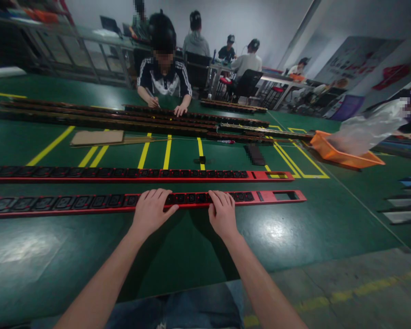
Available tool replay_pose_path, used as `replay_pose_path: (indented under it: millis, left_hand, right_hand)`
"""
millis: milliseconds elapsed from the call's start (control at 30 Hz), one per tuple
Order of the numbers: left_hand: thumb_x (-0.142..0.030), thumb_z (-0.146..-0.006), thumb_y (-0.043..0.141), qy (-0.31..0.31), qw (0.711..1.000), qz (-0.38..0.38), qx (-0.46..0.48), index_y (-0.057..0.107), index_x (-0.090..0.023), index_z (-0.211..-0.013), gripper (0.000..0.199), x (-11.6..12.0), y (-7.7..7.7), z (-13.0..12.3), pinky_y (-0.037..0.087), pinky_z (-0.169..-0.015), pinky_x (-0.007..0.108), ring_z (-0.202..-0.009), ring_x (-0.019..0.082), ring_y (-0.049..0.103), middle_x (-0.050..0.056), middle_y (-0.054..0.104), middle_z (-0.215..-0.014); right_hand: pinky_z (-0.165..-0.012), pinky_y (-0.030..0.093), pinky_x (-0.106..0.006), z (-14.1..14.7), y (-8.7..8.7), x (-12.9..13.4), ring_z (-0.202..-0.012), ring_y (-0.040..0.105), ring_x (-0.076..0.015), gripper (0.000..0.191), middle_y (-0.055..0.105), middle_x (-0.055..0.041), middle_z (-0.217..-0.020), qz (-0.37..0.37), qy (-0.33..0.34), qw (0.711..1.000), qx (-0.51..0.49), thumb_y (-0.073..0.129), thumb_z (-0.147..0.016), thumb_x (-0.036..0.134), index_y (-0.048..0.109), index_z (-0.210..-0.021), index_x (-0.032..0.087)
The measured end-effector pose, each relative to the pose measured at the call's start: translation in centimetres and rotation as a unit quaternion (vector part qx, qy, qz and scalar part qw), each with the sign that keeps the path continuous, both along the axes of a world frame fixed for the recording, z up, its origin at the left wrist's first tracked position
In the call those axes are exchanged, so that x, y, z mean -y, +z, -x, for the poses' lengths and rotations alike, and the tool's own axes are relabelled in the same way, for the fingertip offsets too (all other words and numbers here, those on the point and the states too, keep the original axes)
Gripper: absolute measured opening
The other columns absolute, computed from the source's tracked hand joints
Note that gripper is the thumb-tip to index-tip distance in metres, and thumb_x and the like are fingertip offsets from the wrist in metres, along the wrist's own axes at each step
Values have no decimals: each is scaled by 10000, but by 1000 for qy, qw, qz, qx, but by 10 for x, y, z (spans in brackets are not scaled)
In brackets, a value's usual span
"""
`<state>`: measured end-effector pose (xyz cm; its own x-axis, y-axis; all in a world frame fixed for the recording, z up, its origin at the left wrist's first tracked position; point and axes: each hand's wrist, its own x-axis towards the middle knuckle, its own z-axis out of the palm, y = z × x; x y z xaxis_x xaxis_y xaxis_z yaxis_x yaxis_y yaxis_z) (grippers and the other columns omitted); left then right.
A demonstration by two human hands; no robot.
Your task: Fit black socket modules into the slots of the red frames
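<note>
Two long red strips lined with black sockets lie side by side across the green table. On the nearer red strip [281,197] rests my left hand [152,211], its fingers over the far edge and its thumb apart at the near edge. Further right along that same strip is my right hand [223,214], fingers bent over the sockets and thumb at the near side. Both hands seem to grip the strip from above. Behind it, untouched, lies the farther red strip [260,176], roughly parallel.
Dark long strips [106,119], a cardboard piece [97,137] and a blurred dark item [255,154] lie beyond. An orange bin [349,157] with clear plastic [366,130] stands right. Across the table sits a person [164,75]; metallic bars [406,201] lie at the right edge.
</note>
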<state>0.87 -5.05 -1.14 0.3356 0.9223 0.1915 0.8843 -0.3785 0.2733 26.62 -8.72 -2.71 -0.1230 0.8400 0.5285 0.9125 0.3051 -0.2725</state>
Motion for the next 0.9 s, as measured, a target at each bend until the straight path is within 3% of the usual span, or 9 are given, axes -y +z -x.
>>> replay_pose_path:
  millis: [267,900]
  left_hand:
    - [-574,-959,479,6,1000,-4,18,629,-209,-1247,489,0,-3,-2,404,-1028,473,-1115,284,613,99,689,-1209]
    - [-540,-964,509,3,1000,-24,7,621,-199,-1251,460,0,-1,-1,418,-1039,479,-1126,267,606,78,684,-1202]
  right_hand:
    - [-1081,386,-467,-2,0,-1,-1156,574,-238,290,667,-81,-1202,-10,9,1000,-2,497,-931,116,666,-1145,215]
    - [-1042,427,-456,1,-3,-2,-1178,558,-257,286,660,-108,-1251,-35,31,999,0,506,-930,111,651,-1172,161]
